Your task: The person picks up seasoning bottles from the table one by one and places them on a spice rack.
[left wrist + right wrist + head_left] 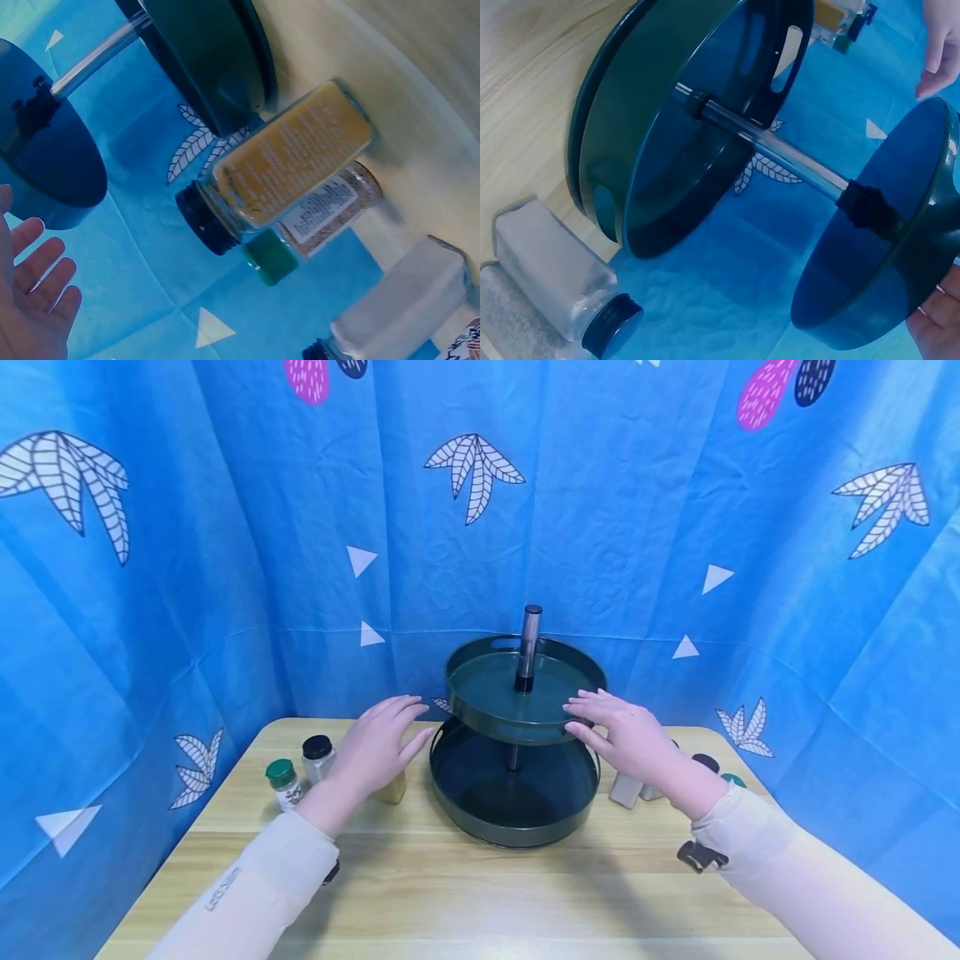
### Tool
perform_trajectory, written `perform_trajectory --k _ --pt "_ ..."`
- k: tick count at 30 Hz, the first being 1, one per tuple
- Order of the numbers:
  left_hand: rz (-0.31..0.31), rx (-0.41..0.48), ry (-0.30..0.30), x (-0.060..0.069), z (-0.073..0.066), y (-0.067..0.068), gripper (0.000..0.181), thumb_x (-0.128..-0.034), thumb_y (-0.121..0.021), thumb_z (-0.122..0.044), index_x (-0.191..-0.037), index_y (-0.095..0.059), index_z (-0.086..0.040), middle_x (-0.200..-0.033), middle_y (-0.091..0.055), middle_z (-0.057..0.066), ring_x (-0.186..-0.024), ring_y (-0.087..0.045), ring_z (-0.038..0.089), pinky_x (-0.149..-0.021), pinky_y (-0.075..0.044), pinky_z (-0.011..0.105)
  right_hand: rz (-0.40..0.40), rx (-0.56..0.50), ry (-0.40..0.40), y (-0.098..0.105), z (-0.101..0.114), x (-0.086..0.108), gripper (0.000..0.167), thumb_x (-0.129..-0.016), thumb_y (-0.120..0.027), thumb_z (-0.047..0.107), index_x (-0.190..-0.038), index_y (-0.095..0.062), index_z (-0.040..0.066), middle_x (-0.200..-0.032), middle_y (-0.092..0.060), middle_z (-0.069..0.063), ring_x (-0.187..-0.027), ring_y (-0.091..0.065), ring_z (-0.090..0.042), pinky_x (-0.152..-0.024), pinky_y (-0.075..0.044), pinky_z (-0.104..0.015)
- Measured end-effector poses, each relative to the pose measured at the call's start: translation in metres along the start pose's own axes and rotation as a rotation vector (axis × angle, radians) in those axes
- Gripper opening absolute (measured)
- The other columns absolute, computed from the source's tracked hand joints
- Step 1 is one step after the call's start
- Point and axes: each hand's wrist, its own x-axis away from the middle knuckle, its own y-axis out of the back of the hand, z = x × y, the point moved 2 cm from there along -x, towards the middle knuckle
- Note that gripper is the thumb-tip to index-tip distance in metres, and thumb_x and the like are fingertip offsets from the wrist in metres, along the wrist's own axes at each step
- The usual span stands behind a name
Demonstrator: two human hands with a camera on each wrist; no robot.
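A dark green two-tier round tray stands on the table, its upper tier [487,720] held above the wider lower tier [517,835] by a metal post [529,639]. My left hand [375,739] hovers left of the upper tier, fingers extended and apart from it. My right hand [630,735] is at the upper tier's right edge with straight fingers; whether they touch the rim I cannot tell. Both tiers hold nothing visible. Beneath my left hand stands a black-capped jar of yellow-brown seasoning [292,157].
On the left are a green-capped jar of brown seasoning [330,210], a jar of pale powder [405,300] and a green-capped shaker [285,785]. More jars, including a pale powder jar [555,262], stand on the right. Blue patterned curtain [472,568] surrounds the wooden table [450,902].
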Motion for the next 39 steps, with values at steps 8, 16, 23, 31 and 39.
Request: perform_trajectory --k 8,16,23,31,39 --pt "0.003 0.005 0.009 0.007 0.008 -0.005 0.041 -0.0986 -0.063 -0.035 -0.130 -0.065 -0.009 -0.139 -0.059 0.011 -0.132 -0.052 0.032 -0.111 -0.039 0.050 0.004 -0.005 0.004 0.000 0.000 0.002 0.042 -0.096 -0.068 0.033 -0.131 -0.067 0.009 -0.138 -0.060 -0.016 -0.133 -0.051 -0.037 -0.107 -0.041 -0.057" --pt "0.016 0.000 0.019 0.012 0.015 -0.012 0.040 -0.0991 -0.062 -0.033 -0.130 -0.064 -0.008 -0.137 -0.061 0.012 -0.130 -0.053 0.032 -0.111 -0.040 0.050 0.012 -0.005 -0.005 0.001 -0.001 0.002 0.043 -0.096 -0.067 0.035 -0.132 -0.067 0.010 -0.139 -0.059 -0.015 -0.134 -0.049 -0.038 -0.107 -0.039 -0.057" --pt "0.028 -0.005 0.043 0.019 0.024 -0.023 0.040 -0.0985 -0.062 -0.032 -0.130 -0.065 -0.008 -0.137 -0.061 0.012 -0.129 -0.053 0.033 -0.110 -0.040 0.051 0.004 -0.010 0.008 -0.001 -0.002 0.002 0.043 -0.096 -0.068 0.034 -0.131 -0.067 0.009 -0.138 -0.060 -0.016 -0.134 -0.050 -0.038 -0.107 -0.040 -0.057" --pt "0.060 0.001 0.111 0.027 0.036 -0.031 0.041 -0.0990 -0.062 -0.031 -0.133 -0.063 -0.008 -0.139 -0.059 0.014 -0.130 -0.052 0.035 -0.110 -0.040 0.052 0.004 -0.006 0.005 -0.002 -0.002 0.001 0.043 -0.096 -0.068 0.035 -0.131 -0.067 0.010 -0.139 -0.059 -0.015 -0.134 -0.050 -0.038 -0.107 -0.040 -0.057" --pt "0.105 0.003 0.125 0.029 0.041 -0.040 0.039 -0.0996 -0.061 -0.031 -0.130 -0.064 -0.008 -0.137 -0.060 0.013 -0.129 -0.053 0.035 -0.109 -0.040 0.052 -0.004 -0.002 0.008 0.000 -0.002 0.000 0.042 -0.096 -0.068 0.032 -0.131 -0.067 0.010 -0.138 -0.060 -0.016 -0.134 -0.050 -0.038 -0.106 -0.040 -0.058"
